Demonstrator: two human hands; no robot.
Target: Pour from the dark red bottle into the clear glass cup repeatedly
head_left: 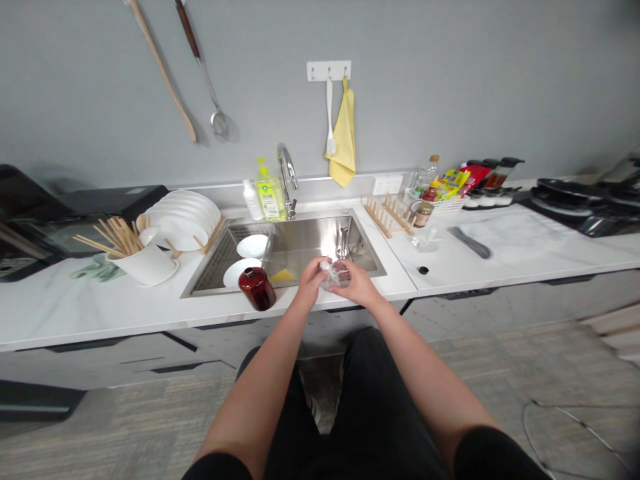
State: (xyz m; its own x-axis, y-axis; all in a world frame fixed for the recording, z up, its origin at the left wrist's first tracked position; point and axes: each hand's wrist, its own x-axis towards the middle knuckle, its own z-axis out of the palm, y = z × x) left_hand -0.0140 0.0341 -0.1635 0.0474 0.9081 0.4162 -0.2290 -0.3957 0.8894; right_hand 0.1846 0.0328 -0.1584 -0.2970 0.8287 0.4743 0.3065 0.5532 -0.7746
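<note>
My left hand and my right hand are closed from both sides around a small clear see-through item, held over the sink's front edge. It has a whitish knob-like part near my left fingers; its exact kind is hard to make out. Left of my hands, a dark red-brown bottle stands uncapped on the counter's front rim. The steel sink lies just behind my hands, with two white bowls in its left part and a yellow cloth or sponge near its front wall.
A faucet and green soap bottle stand behind the sink. White plates and a chopstick holder are left. Rightward are a wooden rack, clear plastic pieces, a small black cap and a grey strip.
</note>
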